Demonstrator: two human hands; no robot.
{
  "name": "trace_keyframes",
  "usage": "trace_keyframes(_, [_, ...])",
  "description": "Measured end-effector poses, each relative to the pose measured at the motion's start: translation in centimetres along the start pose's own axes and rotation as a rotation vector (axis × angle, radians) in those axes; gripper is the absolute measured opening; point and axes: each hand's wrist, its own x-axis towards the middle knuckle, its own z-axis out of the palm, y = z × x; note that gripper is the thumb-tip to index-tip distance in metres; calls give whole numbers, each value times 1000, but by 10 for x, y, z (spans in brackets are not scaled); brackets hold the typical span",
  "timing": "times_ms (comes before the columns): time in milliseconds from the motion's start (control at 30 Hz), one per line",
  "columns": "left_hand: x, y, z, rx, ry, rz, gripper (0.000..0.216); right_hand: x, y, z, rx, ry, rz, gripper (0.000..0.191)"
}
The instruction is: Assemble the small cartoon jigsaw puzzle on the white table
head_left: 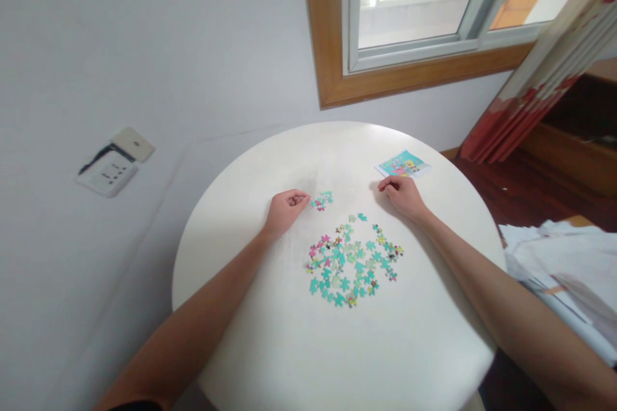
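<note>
A round white table (299, 347) carries a loose heap of several teal, pink and yellow puzzle pieces (351, 260) near its middle. A small joined cluster of pieces (322, 200) lies just beyond the heap. My left hand (285, 209) rests on the table beside that cluster, fingers curled and pinched toward it; whether it holds a piece is hidden. My right hand (403, 196) lies on the table to the right, fingers curled under, just below a printed picture card (403, 164).
A grey wall with a loose socket plate (112, 166) stands behind the table. A wood-framed window (409, 45) is at the upper right, with a red and cream curtain (540, 96). White cloth or paper (563, 270) lies at the right.
</note>
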Motion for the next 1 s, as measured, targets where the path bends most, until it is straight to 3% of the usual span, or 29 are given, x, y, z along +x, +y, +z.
trace_keyframes(300, [-4, 7, 1, 24, -23, 20, 28, -2, -6, -3, -12, -18, 22, 25])
trace_keyframes(600, [-11, 16, -1, 146, -142, 141, 21, -4, -12, -5, -13, -25, 36, 24])
trace_keyframes(833, [-7, 7, -3, 265, -63, 162, 22, -6, -13, -4, -6, -22, 54, 24])
trace_keyframes(1000, [-6, 5, -2, 243, -95, 161, 19, -7, -17, -3, 0, -36, 67, 24])
